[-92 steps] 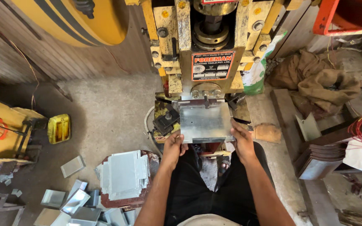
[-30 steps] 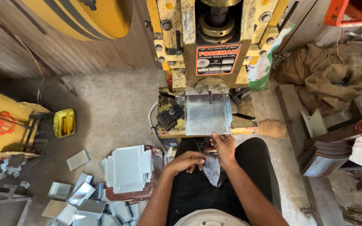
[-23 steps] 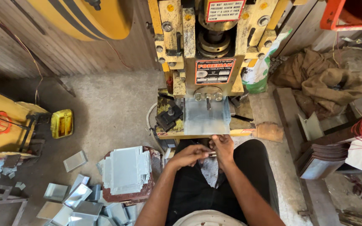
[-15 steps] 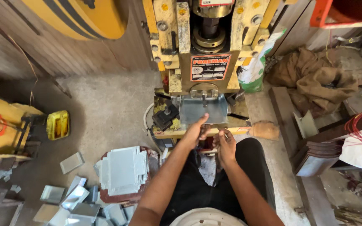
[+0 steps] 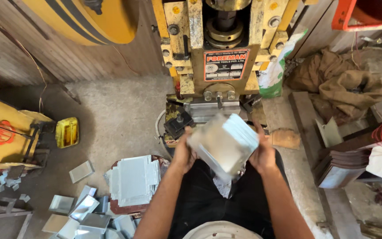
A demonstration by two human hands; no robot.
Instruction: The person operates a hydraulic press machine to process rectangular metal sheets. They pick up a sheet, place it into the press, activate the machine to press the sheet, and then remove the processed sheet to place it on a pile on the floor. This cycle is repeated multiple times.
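head view is looking straight down at a seated person whose fingers are curling around the two opposite sides of a metal sheet piece, the left hand clamping its near-left edge and the right hand clamping its right edge, so the piece is being carried between them and kept from tipping; it is hanging in the air above the lap, just in front of the press bed and clear of it. the piece is looking pale grey and dull-shiny, roughly square, tilted toward the camera, and blurred, so whether it is flat or bent up at the rim cannot be told; thin lines along its right edge are suggesting several layers or a folded lip. beyond the hands the yellow press is standing with its ram directly above the bed. to the person's left a stack of cut sheets is resting on a low stand within arm's reach, and loose formed pieces are lying scattered on the floor
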